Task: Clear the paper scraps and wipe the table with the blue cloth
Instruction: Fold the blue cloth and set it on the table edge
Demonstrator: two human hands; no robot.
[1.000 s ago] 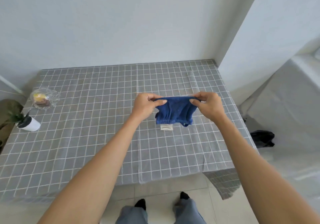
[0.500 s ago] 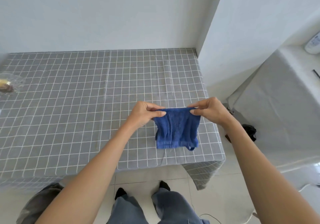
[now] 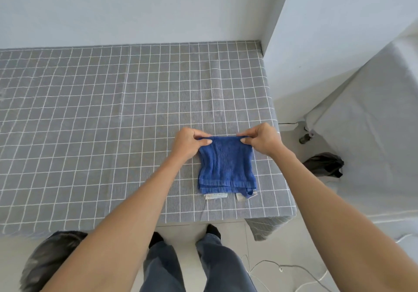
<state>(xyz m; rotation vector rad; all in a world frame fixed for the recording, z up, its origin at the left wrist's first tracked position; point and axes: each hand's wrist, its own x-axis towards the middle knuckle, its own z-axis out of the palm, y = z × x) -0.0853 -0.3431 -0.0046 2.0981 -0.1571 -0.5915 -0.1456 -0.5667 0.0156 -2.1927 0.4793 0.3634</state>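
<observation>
A folded blue cloth lies on the grey checked table near its front right corner, with white labels sticking out at its near edge. My left hand pinches the cloth's far left corner. My right hand pinches the far right corner. The cloth's far edge is stretched between the two hands. No paper scraps are in view.
A white wall stands behind the table and juts out at its right end. A white-covered piece of furniture stands to the right, with a black bag on the floor beside it. A dark bag and cables lie near my feet.
The cloth has come down from hanging in the air to lying flat near the table's front right corner. The view has swung right, so the glass bowl and plant pot are out of sight.
</observation>
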